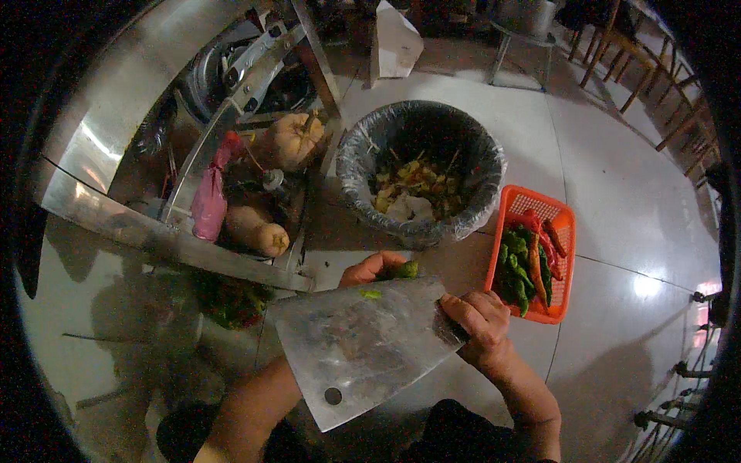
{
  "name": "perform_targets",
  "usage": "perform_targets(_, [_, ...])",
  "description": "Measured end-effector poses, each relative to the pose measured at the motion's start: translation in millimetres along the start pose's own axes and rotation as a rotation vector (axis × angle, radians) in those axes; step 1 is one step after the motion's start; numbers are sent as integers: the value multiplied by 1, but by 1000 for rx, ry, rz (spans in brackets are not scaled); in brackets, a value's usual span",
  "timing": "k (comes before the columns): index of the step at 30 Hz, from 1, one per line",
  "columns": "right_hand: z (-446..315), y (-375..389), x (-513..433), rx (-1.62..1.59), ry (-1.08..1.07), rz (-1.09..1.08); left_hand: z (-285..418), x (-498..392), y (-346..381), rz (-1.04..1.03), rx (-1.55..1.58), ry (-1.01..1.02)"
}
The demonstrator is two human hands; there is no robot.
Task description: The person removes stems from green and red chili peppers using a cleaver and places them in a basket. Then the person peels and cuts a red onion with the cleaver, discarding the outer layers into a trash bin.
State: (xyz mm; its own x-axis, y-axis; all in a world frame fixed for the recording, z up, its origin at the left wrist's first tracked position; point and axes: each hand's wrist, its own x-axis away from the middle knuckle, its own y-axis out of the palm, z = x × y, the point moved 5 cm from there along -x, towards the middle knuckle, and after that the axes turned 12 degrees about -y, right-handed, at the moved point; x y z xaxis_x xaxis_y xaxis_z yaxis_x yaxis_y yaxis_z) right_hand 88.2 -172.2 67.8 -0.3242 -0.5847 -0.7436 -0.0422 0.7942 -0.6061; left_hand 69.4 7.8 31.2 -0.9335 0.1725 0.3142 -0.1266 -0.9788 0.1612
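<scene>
My right hand [483, 321] grips the handle of a broad metal cleaver [359, 341]. The blade lies flat to the view, and a hole shows near its lower corner. A small green scrap [370, 294] clings close to the upper edge. Behind that edge, my left hand [370, 269] has its fingers curled around a green pepper [408, 269]; only one end of the pepper is visible. The blade hides my left wrist. Right of my right hand, an orange plastic basket [567, 254] holds several green and red peppers [516, 266].
Beyond my hands stands a bin [353, 202] lined with clear plastic, with vegetable scraps inside. A metal rack [231, 257] at left holds squashes [257, 234] and a pink bag [209, 205]. Dark leafy greens [231, 301] lie below it. A stool [524, 37] and wooden chairs [642, 58] stand farther off.
</scene>
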Motion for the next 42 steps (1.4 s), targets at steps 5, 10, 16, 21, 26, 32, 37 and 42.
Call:
perform_targets(5, [5, -6, -17, 5, -34, 28, -19, -2, -25, -74, 264, -297])
perform_targets(10, [21, -11, -31, 32, -51, -4, 6, -29, -20, -349, 659, -517])
perform_targets(16, [73, -22, -12, 83, 257, 58, 65, -11, -3, 146, -15, 148])
perform_targets(21, [67, -38, 4, 10, 468, 219, 62, -16, -4, 272, 79, 345])
perform_targets(26, [83, -58, 72, -32, 676, 437, -10, -33, 26, 119, 342, -137])
perform_targets(32, [86, -86, 124, -256, 873, 1037, -142, -60, 81, 50, 574, -619])
perform_targets(37, [84, -101, 152, -122, 903, 1062, -56, -106, 149, -172, 655, -350])
perform_targets(42, [85, -94, 151, -149, 927, 982, -103, -111, 105, -82, 392, -440])
